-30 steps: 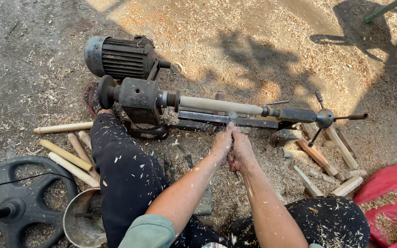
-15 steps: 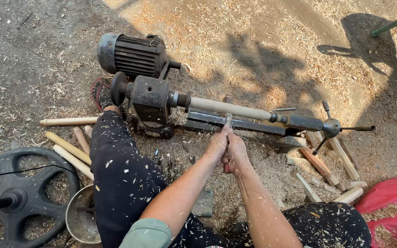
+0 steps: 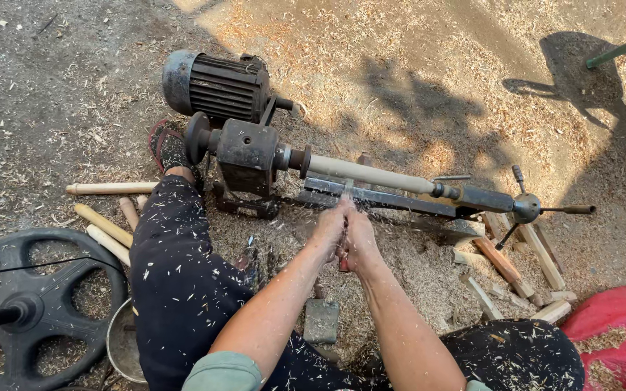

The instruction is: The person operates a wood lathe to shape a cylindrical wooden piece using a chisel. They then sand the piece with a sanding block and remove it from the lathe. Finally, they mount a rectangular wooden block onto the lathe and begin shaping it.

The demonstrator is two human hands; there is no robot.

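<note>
Wooden spindle [image 3: 371, 174], pale and round, lies mounted across a small ground-level lathe [image 3: 255, 156], between the dark headstock and the tailstock with its crank handles [image 3: 527, 208]. Going from the left: a black spoked wheel [image 3: 30, 304] rests on the dirt, turned pale sticks [image 3: 106, 190] lie beside it, and a ribbed electric motor [image 3: 215, 87] sits behind the headstock. At the middle, the left hand [image 3: 327, 232] and right hand [image 3: 360, 235] press together, fingers closed around a turning tool's handle [image 3: 343, 262] whose tip meets the spindle at the tool rest, chips flying. Rough wood offcuts [image 3: 505, 264] and a red cloth [image 3: 617, 333] lie to the right. By the look of it, shaping is under way; the next pass probably calls for a steady slide along the rest.
</note>
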